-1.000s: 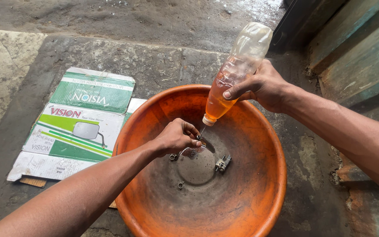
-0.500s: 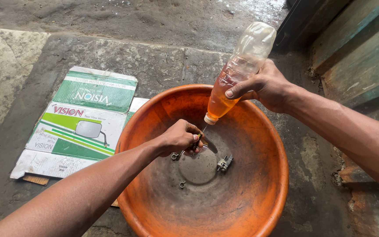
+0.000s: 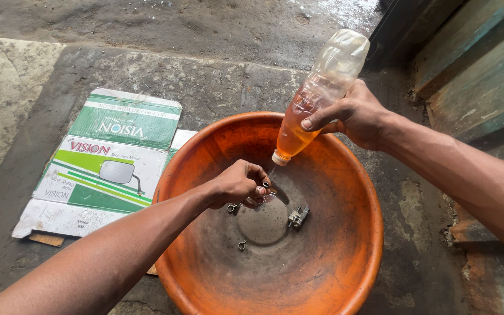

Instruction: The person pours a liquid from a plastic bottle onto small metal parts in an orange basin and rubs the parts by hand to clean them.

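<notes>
The person is crouched over a wide orange plastic basin (image 3: 345, 175) that sits on a stained concrete floor (image 3: 217, 87). The right hand (image 3: 354, 116) is wrapped firmly around a clear plastic bottle (image 3: 316, 99), thumb across the front, and holds it tipped neck-down over the far half of the basin. The lower part of the bottle is filled with an amber liquid, the upper part looks empty and a little crumpled. A thin stream runs from its pale cap down to the left hand.

The left hand (image 3: 239, 184) is curled closed inside the basin, fingertips pinched on a small metal part (image 3: 266, 185) held right under the stream; it is too small to name more closely. Just below the knuckles a small ring-shaped metal clip (image 3: 231, 207) lies on the basin's grey, grimy bottom, partly hidden by the hand. Another small ring clip (image 3: 241, 245) lies apart from it, nearer the person. To the right of the hand, near the middle of the basin, rests a small metal fitting (image 3: 297, 217) with several prongs, touching neither hand.

Left of the basin a flattened green and white cardboard box (image 3: 97, 169), printed with a picture of a rear-view mirror, lies on the floor, its corner tucked under the basin's rim. At the far right stands a weathered teal wooden wall (image 3: 479, 76).
</notes>
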